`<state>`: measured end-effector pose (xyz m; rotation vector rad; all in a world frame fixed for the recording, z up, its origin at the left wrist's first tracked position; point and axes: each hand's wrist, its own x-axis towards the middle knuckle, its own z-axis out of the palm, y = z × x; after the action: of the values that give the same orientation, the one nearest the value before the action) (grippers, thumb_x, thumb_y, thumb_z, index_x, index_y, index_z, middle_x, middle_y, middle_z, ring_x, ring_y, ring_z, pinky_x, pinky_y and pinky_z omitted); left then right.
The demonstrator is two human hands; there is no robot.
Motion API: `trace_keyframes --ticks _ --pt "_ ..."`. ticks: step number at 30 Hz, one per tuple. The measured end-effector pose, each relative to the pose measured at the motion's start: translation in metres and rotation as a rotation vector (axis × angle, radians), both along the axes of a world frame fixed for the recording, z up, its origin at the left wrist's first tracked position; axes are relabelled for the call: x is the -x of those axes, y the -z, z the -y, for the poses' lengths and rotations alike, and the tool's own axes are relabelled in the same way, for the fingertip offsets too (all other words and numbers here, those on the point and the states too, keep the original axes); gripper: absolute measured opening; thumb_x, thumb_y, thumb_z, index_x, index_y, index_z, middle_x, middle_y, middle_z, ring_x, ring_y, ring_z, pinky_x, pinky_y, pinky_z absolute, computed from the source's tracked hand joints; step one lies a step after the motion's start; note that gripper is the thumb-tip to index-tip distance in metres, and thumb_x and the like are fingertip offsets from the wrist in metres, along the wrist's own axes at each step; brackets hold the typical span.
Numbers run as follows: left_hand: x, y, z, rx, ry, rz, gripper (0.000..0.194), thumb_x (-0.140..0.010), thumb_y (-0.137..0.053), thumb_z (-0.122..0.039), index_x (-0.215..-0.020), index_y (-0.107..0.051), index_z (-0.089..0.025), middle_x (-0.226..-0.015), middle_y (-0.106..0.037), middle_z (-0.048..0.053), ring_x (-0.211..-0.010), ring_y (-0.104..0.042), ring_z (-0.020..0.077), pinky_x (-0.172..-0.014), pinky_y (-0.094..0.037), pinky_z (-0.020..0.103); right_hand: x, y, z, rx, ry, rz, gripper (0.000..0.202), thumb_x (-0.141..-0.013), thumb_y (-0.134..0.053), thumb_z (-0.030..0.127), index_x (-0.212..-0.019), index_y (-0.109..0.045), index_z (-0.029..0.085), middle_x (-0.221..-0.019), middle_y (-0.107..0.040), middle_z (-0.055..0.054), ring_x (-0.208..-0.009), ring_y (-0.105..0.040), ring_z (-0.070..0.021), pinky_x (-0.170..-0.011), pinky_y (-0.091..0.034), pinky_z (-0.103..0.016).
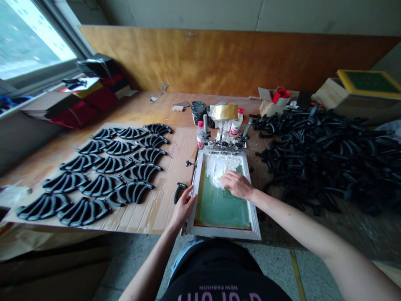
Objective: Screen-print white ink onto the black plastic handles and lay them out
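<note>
The framed screen [219, 232] lies at the middle of the tabletop's near edge, its far end at the metal clamp assembly [221, 146]. White paste [215, 167] covers the far part of its green mesh; the near part shows no thick paste. The right hand [237, 184] is over the mesh at the paste's near edge, fingers bent; whether it grasps a tool cannot be told. The left hand [184, 205] is at the frame's left side, fingers loosely extended; whether it grips the rim cannot be told. A single black handle [178, 194] lies just beside it.

Progress (judged from layout): the black pieces in five rows [111, 170] on the cardboard sheet [178, 144], towards the near left corner, appear to be the finished portion. The unsorted heap [326, 159] along the right side appears to be the remainder, and is large. Print on any piece is not discernible.

Surface and room: red-capped bottles [200, 136] and a black tub [198, 113] stand beyond the frame. A wooden board [219, 62] backs the tabletop's [150, 106] far edge. A window [28, 37] is at far left; below is a speckled floor [275, 271]
</note>
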<state>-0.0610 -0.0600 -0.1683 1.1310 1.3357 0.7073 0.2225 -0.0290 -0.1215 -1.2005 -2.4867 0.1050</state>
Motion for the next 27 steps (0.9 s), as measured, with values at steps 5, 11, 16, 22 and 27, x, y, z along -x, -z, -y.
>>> trace_keyframes --ticks 5,11,16,22,27 --pt "0.0 -0.015 0.0 0.015 -0.006 0.033 0.079 -0.078 -0.062 -0.058 -0.143 -0.044 -0.017 -0.083 -0.069 0.003 -0.069 -0.063 0.0171 -0.06 -0.047 0.026 -0.003 -0.022 -0.026 0.068 0.134 -0.052 0.018 -0.084 -0.066 0.023 -0.101 -0.069 0.022 -0.09 -0.069 -0.004 -0.087 -0.061 -0.0198 -0.078 -0.046 -0.031" --pt "0.006 -0.083 -0.006 -0.08 0.007 0.047 0.059 -0.082 -0.055 -0.062 -0.123 -0.063 -0.02 -0.097 -0.07 0.005 -0.076 -0.061 0.0162 -0.061 -0.047 0.023 -0.042 -0.048 -0.085 0.044 0.528 -0.172 0.049 -0.084 -0.066 0.03 -0.132 -0.056 0.028 -0.099 -0.071 -0.005 -0.084 -0.065 -0.0215 -0.076 -0.049 -0.033" --pt "-0.013 -0.131 -0.034 -0.206 -0.088 0.28 0.054 -0.084 -0.047 -0.066 -0.105 -0.065 -0.02 -0.092 -0.068 0.004 -0.073 -0.062 0.0164 -0.064 -0.05 0.027 -0.1 -0.024 -0.053 0.094 0.818 -0.317 0.024 -0.093 -0.048 0.026 -0.102 -0.068 0.015 -0.078 -0.071 -0.006 -0.074 -0.066 -0.0209 -0.072 -0.053 -0.034" --pt "-0.046 -0.155 -0.071 -0.344 -0.203 0.502 0.048 -0.082 -0.058 -0.058 -0.112 -0.058 -0.02 -0.088 -0.068 0.004 -0.08 -0.066 0.0166 -0.071 -0.053 0.029 -0.055 0.031 -0.006 0.196 0.469 -0.185 0.034 -0.082 -0.065 0.032 -0.112 -0.067 0.016 -0.102 -0.07 -0.005 -0.096 -0.063 -0.0169 -0.091 -0.05 -0.031" --pt "-0.063 -0.107 -0.034 0.051 -0.15 0.416 0.058 -0.083 -0.053 -0.063 -0.118 -0.055 -0.017 -0.094 -0.071 0.01 -0.073 -0.067 0.0172 -0.062 -0.054 0.028 0.0 0.022 0.015 0.169 0.443 -0.12 0.016 -0.087 -0.064 0.022 -0.102 -0.07 0.022 -0.095 -0.064 -0.007 -0.097 -0.058 -0.0208 -0.091 -0.046 -0.035"
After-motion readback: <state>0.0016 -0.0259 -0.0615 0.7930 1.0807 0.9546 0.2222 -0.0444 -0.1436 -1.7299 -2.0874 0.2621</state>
